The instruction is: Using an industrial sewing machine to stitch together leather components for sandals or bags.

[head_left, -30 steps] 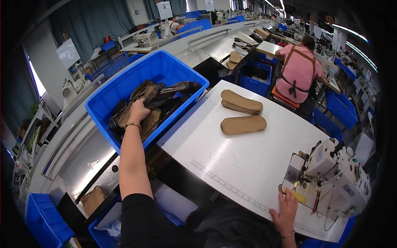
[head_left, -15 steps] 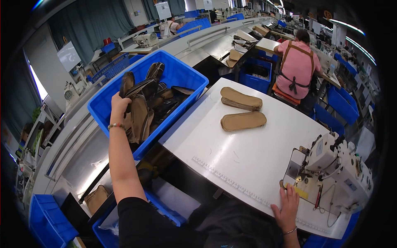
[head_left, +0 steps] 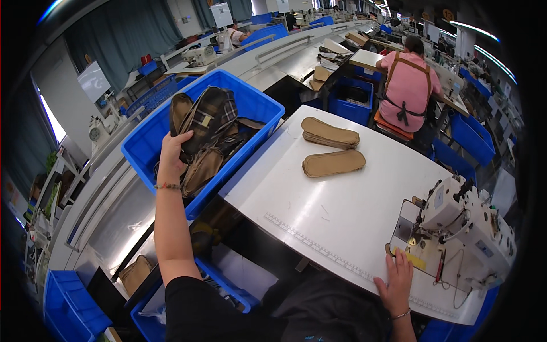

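Note:
My left hand [head_left: 172,155] reaches into a blue plastic bin [head_left: 272,112] and is closed on a dark plaid shoe upper [head_left: 211,119] with a brown lining. More shoe uppers [head_left: 204,167], brown and black, are heaped beneath it. Beside the sewing machine [head_left: 447,205], my right hand [head_left: 397,283] lies flat on the white table [head_left: 273,182], its fingers outstretched by a yellow piece [head_left: 415,260] on the machine bed. Two stacks of tan insole-shaped pieces, a far stack [head_left: 330,132] and a near stack [head_left: 334,163], lie on the table top.
A ruler strip [head_left: 319,248] runs along the table's near edge. Red-handled tweezers [head_left: 440,267] lie near the machine. Ahead, a person in a pink top [head_left: 407,85] sits at another station. A metal rail and ledge [head_left: 108,219] pass on the left; blue bins [head_left: 71,302] stand low.
My left hand has drawn slightly nearer and to the right, turning the plaid upper so its outer face shows. My right hand has stayed almost still.

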The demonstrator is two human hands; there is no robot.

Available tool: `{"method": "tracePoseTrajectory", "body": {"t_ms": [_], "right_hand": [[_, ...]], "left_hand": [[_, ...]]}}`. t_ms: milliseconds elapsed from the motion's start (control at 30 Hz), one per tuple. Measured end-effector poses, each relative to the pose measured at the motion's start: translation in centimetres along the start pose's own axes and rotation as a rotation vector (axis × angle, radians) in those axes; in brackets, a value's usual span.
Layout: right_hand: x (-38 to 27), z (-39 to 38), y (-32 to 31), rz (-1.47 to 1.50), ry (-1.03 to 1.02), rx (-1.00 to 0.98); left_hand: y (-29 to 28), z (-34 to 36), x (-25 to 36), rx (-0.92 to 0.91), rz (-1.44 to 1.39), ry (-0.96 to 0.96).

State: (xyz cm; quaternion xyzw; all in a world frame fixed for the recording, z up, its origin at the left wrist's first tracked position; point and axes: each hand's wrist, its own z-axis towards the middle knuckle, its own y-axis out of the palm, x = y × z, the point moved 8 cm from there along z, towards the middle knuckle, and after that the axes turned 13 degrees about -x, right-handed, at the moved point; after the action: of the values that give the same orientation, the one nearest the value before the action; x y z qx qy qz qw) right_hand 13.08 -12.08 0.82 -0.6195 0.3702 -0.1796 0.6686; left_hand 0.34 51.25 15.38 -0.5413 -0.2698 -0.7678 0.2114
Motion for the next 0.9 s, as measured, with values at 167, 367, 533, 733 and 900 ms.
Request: {"method": "tracePoseTrajectory", "body": {"t_ms": [167, 367, 533, 733, 900], "right_hand": [[-0.2, 0.0, -0.2, 0.006, -0.011, 0.011], [-0.4, 0.3, -0.3, 0.009, -0.033, 0.022], [-0.3, 0.3, -0.2, -0.012, -0.027, 0.015], [-0.1, 0.1, -0.2, -0.021, -0.022, 0.017], [-0.3, 0.3, 0.0, -0.005, -0.032, 0.004]], "left_hand": [[7.9, -3.8, -6.1, -0.158, -0.253, -0.205], [10.9, -7.7, -14.9, -0.102, -0.169, -0.354], [10.3, -8.8, -12.3, 0.030, 0.867, -0.013], [11.9, -9.3, -8.8, 0.048, 1.126, 0.214], [16.9, -11.0, -3.9, 0.127, 1.548, 0.698]]}}
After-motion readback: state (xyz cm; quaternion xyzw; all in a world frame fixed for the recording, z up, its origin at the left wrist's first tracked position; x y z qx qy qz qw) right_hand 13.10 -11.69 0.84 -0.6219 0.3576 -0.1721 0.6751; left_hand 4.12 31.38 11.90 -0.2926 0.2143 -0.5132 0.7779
